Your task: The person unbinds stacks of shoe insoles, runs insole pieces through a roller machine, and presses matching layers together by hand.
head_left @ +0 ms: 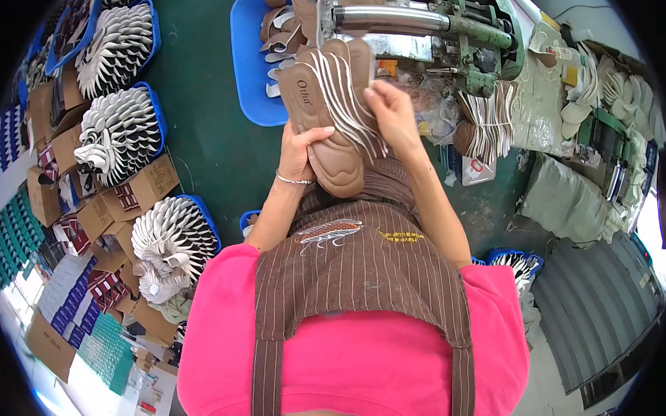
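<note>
A stack of brown and white insoles (323,124) is held upright and fanned a little in front of my apron, with lettering on the front one. My left hand (300,152) grips the stack from its lower left side, the thumb lying across the front insole. At the right side of the stack, my right hand (394,110) has thumb and fingers pinched near the edge of the rearmost insoles. Whether it holds an insole there is hard to see.
Ahead is a green machine (481,41) with a metal roller (392,19). Beside it, a blue bin (246,72) holds loose insoles. A tied insole bundle (488,122) lies to the right. Blue baskets (157,115) of white pieces and cardboard boxes (152,181) line the left.
</note>
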The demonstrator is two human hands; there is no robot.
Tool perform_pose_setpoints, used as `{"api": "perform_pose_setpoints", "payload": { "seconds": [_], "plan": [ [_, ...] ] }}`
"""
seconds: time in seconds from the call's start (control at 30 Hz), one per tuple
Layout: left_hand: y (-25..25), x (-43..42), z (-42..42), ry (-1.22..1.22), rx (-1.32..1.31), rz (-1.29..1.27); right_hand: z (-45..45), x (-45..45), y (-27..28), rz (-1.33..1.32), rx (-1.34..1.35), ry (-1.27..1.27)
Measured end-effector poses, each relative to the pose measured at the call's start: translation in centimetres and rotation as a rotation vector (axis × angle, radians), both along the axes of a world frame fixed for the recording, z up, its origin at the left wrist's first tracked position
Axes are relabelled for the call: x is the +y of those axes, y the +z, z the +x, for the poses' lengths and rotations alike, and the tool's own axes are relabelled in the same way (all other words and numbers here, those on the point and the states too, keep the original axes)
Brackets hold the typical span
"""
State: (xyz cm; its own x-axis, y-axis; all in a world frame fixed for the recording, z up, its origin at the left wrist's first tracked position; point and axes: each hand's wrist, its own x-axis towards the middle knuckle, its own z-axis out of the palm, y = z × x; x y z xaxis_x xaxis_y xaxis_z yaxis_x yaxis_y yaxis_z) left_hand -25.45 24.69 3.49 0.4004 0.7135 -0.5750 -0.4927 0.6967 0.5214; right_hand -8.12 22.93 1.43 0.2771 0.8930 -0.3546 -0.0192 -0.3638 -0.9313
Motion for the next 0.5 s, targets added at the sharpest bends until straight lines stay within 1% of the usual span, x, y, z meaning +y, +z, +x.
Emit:
{"api": "perform_pose_setpoints", "payload": {
  "seconds": [0.07,0.1,0.13,0.2,0.27,0.3,0.33,0.4,0.43,0.5],
  "plan": [
    [0.0,-0.5,0.0,0.014,-0.001,-0.008,1.2,0.8,-0.8,0.058,-0.084,-0.236],
    [0.2,-0.5,-0.1,-0.021,-0.013,-0.009,2.7,1.5,-0.9,-0.022,-0.281,-0.195],
    [0.1,-0.4,-0.1,-0.034,-0.012,-0.008,3.4,2.6,-0.9,-0.057,-0.331,-0.194],
    [0.1,-0.3,-0.1,-0.062,-0.010,-0.009,3.2,3.6,-1.2,-0.037,-0.237,-0.193],
    [0.2,-0.1,0.4,-0.029,-0.003,0.002,2.2,2.2,-0.9,-0.101,-0.115,0.023],
    [0.3,-0.2,0.3,-0.009,0.006,0.003,1.0,1.0,-0.2,0.034,-0.028,0.088],
    [0.1,-0.3,0.2,-0.010,0.003,-0.002,0.1,-0.2,0.9,-0.030,0.062,0.173],
    [-0.7,-0.3,-0.1,-0.017,-0.006,-0.009,0.0,-0.9,1.1,0.007,-0.097,0.139],
    [-0.8,-0.6,0.2,0.036,-0.020,-0.057,0.2,-0.9,0.7,0.014,-0.124,0.052],
    [-0.9,-0.7,0.2,0.046,-0.018,-0.068,1.3,0.0,-1.5,-0.015,-0.230,-0.139]
  ]
}}
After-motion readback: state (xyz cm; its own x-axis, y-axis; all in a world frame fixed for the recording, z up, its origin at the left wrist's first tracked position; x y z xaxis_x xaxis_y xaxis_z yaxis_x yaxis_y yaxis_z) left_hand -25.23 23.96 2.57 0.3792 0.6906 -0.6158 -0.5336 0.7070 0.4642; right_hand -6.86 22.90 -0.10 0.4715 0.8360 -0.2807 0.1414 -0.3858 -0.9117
